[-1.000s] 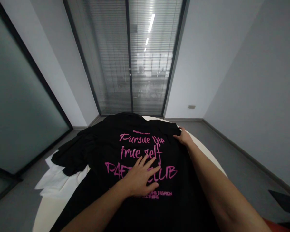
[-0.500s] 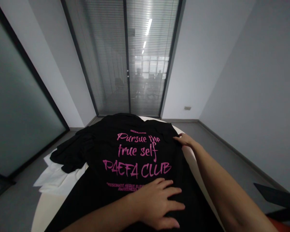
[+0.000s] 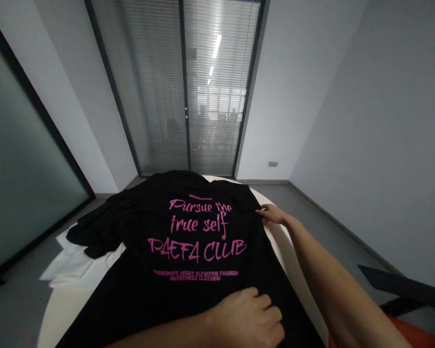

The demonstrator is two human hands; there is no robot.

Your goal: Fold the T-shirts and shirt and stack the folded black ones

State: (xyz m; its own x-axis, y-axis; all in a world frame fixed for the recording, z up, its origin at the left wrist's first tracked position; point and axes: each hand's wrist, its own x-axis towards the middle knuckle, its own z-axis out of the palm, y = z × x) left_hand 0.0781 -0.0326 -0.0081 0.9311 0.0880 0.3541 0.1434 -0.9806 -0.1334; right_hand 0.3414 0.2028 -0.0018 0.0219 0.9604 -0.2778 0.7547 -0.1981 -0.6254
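A black T-shirt [image 3: 137,285] with pink lettering lies spread over a pale table, its collar end away from me. My right hand [image 3: 272,214] pinches the shirt's right edge, just below the sleeve. Lower on the shirt, beneath the printed text, my left hand [image 3: 252,318] is closed with its fingers curled down against the fabric. Its fingertips and thumb are largely hidden. The left sleeve side lies bunched, partly over folded white cloth [image 3: 72,268].
The table's rounded edge [image 3: 286,251] shows along the right. A dark flat object, perhaps a chair part [image 3: 402,282], stands at the lower right beside something orange [image 3: 416,333]. Beyond the table is a glass partition with blinds [image 3: 159,96].
My left hand has gone from spread fingers to curled ones and moved slightly down, uncovering the small bottom text. My right hand stays at the shirt's edge. The view has shifted a little.
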